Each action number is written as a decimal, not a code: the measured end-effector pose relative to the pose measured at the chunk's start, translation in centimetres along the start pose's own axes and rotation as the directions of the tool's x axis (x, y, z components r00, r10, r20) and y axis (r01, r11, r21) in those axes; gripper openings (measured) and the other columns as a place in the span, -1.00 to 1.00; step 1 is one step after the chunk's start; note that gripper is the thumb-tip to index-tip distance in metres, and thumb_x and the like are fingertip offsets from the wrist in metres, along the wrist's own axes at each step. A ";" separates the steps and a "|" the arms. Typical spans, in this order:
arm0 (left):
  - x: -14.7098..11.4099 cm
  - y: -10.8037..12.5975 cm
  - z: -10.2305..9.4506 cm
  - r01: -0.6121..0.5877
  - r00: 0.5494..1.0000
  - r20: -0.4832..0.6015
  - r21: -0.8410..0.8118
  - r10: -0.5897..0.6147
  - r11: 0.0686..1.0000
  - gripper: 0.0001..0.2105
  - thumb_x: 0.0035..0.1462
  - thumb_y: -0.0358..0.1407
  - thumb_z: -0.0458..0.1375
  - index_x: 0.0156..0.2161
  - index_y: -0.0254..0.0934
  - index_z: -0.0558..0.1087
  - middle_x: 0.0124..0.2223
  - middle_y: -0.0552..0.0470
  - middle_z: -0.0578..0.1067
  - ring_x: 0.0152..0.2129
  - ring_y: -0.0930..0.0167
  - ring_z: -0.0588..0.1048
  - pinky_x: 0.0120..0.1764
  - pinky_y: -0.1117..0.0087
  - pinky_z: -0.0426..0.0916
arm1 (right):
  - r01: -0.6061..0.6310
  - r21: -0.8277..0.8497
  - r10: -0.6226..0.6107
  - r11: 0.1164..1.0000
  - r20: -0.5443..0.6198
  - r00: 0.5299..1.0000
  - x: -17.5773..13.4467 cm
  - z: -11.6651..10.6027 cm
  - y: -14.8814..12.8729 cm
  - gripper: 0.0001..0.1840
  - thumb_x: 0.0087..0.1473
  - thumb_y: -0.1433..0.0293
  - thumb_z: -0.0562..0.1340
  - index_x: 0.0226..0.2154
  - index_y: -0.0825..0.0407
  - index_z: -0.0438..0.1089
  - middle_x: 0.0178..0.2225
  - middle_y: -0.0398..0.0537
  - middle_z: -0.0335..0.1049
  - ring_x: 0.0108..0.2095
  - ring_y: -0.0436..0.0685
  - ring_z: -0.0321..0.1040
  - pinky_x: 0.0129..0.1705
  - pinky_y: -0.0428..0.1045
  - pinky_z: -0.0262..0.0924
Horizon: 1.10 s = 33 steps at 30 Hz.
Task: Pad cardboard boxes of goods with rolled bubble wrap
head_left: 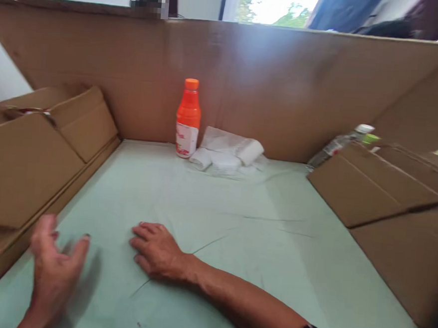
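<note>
My left hand (56,267) hovers over the near left of the pale green table (216,199), thumb and fingers spread, holding nothing. Near the middle, my right hand (156,249) rests palm down on the tabletop with its fingers stretched to the left and nothing in it. Farther back stands an orange bottle (188,117) with an orange cap and a white label, upright against the cardboard. Beside it on the right lie crumpled white plastic bags (229,152), partly rolled. Neither hand touches the bottle or the bags.
A tall cardboard wall (284,93) closes off the back. Cardboard boxes stand along the left (27,165) and the right (386,185) edges. Behind the right box leans a clear plastic bottle (340,142) with a white cap. A window (282,6) shows beyond the wall.
</note>
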State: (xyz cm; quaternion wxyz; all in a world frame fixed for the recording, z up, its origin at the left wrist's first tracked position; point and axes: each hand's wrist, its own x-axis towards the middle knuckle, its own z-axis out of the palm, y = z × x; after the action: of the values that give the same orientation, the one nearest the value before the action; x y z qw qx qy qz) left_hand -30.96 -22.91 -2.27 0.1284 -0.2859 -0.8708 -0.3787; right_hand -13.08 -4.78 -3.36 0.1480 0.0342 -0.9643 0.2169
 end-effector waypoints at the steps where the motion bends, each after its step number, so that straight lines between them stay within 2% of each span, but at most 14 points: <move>1: -1.3 1.6 1.1 -0.058 0.990 0.125 -0.028 0.061 0.998 -0.25 0.16 -0.02 0.17 0.37 -0.22 0.07 0.41 -0.30 0.10 0.22 -0.08 0.31 -0.14 -0.03 0.56 | 0.055 -0.084 -0.052 0.995 0.036 0.998 -0.6 -0.2 -0.4 -0.63 0.19 0.26 0.24 0.01 0.08 0.41 0.20 0.11 0.35 0.23 0.27 0.19 0.24 0.18 0.13; 4: -3.6 6.8 4.5 -0.232 0.888 0.369 -0.159 0.276 0.960 -0.46 0.26 -0.03 0.05 0.26 -0.27 0.30 0.37 -0.28 0.19 0.24 0.00 0.30 -0.09 0.03 0.55 | 0.160 -0.211 -0.149 0.964 0.065 0.987 -3.5 -0.8 -2.0 -0.62 0.23 0.16 0.18 -0.01 0.05 0.43 0.12 0.05 0.42 0.18 0.26 0.22 0.27 0.18 0.06; 8: -4.1 12.4 9.8 -0.421 0.734 0.453 -0.282 0.506 0.862 -0.55 0.31 -0.07 0.00 0.17 -0.27 0.40 0.29 -0.24 0.34 0.19 0.09 0.36 0.05 -0.01 0.46 | 0.188 -0.209 -0.185 0.960 0.032 0.982 -8.8 -2.0 -3.9 -0.79 0.23 0.23 0.19 -0.14 -0.12 0.48 -0.04 -0.18 0.52 0.06 0.12 0.34 0.21 0.07 0.15; 12: -5.8 16.0 14.5 -0.610 0.590 0.397 -0.352 0.703 0.710 -0.58 0.30 -0.10 -0.01 0.11 -0.28 0.46 0.19 -0.25 0.45 0.15 0.07 0.39 0.09 -0.08 0.39 | -0.071 -0.297 0.051 0.952 -0.077 0.996 -14.4 -5.3 -3.7 -0.80 0.22 0.30 0.20 -0.12 -0.24 0.48 0.02 -0.22 0.51 0.10 0.10 0.36 0.12 0.10 0.25; 16: -7.9 17.7 16.4 -0.715 0.470 0.364 -0.378 0.804 0.588 -0.62 0.30 -0.14 0.01 0.09 -0.25 0.48 0.22 -0.23 0.44 0.17 0.07 0.37 0.14 -0.07 0.31 | -0.351 -0.363 0.269 0.863 -0.257 0.928 -21.2 -13.8 -1.0 -0.73 0.22 0.38 0.15 -0.06 0.02 0.46 0.12 0.12 0.43 0.17 0.24 0.30 0.14 0.20 0.23; 19: -8.5 18.0 16.2 -0.714 0.463 0.365 -0.387 0.808 0.584 -0.63 0.29 -0.12 0.03 0.08 -0.22 0.48 0.23 -0.20 0.43 0.19 0.09 0.36 0.15 -0.04 0.31 | -0.718 -0.513 0.418 0.471 -0.587 0.693 -27.5 -22.9 1.0 -0.63 0.21 0.42 0.16 0.07 0.08 0.37 0.16 0.26 0.37 0.19 0.35 0.27 0.14 0.30 0.18; 21: -8.4 18.2 15.8 -0.694 0.471 0.385 -0.394 0.794 0.603 -0.65 0.29 -0.13 0.04 0.07 -0.20 0.48 0.24 -0.18 0.43 0.19 0.11 0.36 0.15 -0.03 0.31 | -0.833 -0.516 0.413 0.199 -0.726 0.549 -32.1 -28.4 2.3 -0.58 0.18 0.27 0.20 0.06 0.08 0.36 0.14 0.34 0.35 0.20 0.51 0.24 0.10 0.40 0.14; 22: -8.4 18.3 15.7 -0.679 0.478 0.398 -0.399 0.783 0.616 -0.65 0.29 -0.14 0.05 0.07 -0.19 0.48 0.24 -0.17 0.43 0.20 0.11 0.36 0.16 -0.04 0.31 | -0.852 -0.512 0.406 0.113 -0.759 0.509 -34.3 -30.6 3.0 -0.60 0.16 0.16 0.20 -0.04 0.06 0.41 0.01 0.36 0.43 0.11 0.57 0.31 0.03 0.42 0.14; 24: -8.3 18.6 15.6 -0.642 0.496 0.415 -0.416 0.762 0.644 -0.66 0.28 -0.16 0.06 0.06 -0.19 0.50 0.23 -0.17 0.44 0.20 0.11 0.36 0.17 -0.06 0.30 | -0.882 -0.470 0.431 0.041 -0.788 0.440 -38.5 -33.9 4.1 -0.62 0.13 -0.02 0.20 -0.34 -0.04 0.42 -0.43 0.15 0.45 -0.20 0.46 0.46 -0.09 0.34 0.18; 25: -8.3 18.7 15.5 -0.619 0.509 0.420 -0.428 0.751 0.659 -0.67 0.27 -0.16 0.06 0.05 -0.19 0.50 0.23 -0.17 0.44 0.20 0.11 0.36 0.17 -0.07 0.30 | -0.899 -0.438 0.448 0.016 -0.801 0.398 -40.2 -34.8 4.4 -0.59 0.07 -0.07 0.23 -0.48 -0.09 0.36 -0.62 0.01 0.30 -0.41 0.35 0.42 -0.21 0.27 0.20; 28: -8.1 19.0 15.0 -0.523 0.572 0.427 -0.468 0.700 0.712 -0.68 0.25 -0.18 0.08 0.02 -0.20 0.52 0.20 -0.18 0.46 0.16 0.12 0.40 0.16 -0.07 0.33 | -0.927 -0.370 0.595 -0.064 -0.760 0.262 -42.9 -35.7 4.3 -0.54 -0.07 -0.10 0.32 -0.62 -0.15 0.25 -0.76 -0.17 0.06 -0.71 0.12 0.04 -0.47 0.14 0.10; 30: -8.0 19.0 14.2 -0.430 0.613 0.457 -0.492 0.645 0.757 -0.67 0.24 -0.19 0.08 0.04 -0.20 0.52 0.20 -0.17 0.47 0.14 0.13 0.43 0.08 -0.01 0.43 | -0.920 -0.388 0.647 -0.065 -0.718 0.257 -42.2 -34.9 3.1 -0.56 -0.10 -0.13 0.30 -0.58 -0.16 0.30 -0.72 -0.14 0.14 -0.73 0.11 -0.01 -0.55 0.09 0.02; 31: -7.9 19.0 13.6 -0.373 0.625 0.487 -0.501 0.610 0.781 -0.66 0.24 -0.18 0.09 0.05 -0.19 0.52 0.21 -0.17 0.46 0.14 0.13 0.43 -0.02 0.06 0.50 | -0.906 -0.422 0.634 -0.024 -0.708 0.313 -41.1 -34.3 2.2 -0.57 -0.06 -0.16 0.24 -0.54 -0.18 0.34 -0.69 -0.10 0.20 -0.71 0.15 0.04 -0.57 0.09 -0.01; 33: -7.7 18.8 12.4 -0.265 0.631 0.552 -0.507 0.545 0.820 -0.64 0.23 -0.15 0.11 0.09 -0.17 0.50 0.25 -0.17 0.41 0.16 0.11 0.41 -0.30 0.25 0.58 | -0.841 -0.523 0.531 0.140 -0.677 0.510 -37.5 -32.6 -0.2 -0.53 0.09 -0.16 0.08 -0.45 -0.18 0.42 -0.61 -0.02 0.33 -0.62 0.25 0.21 -0.56 0.12 0.03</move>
State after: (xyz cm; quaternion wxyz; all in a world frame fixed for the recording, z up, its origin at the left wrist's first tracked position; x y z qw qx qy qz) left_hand -13.67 -6.58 -3.07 -0.1710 -0.6145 -0.6763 -0.3685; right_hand 31.56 9.05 13.54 0.1855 -0.5287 -0.8010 -0.2109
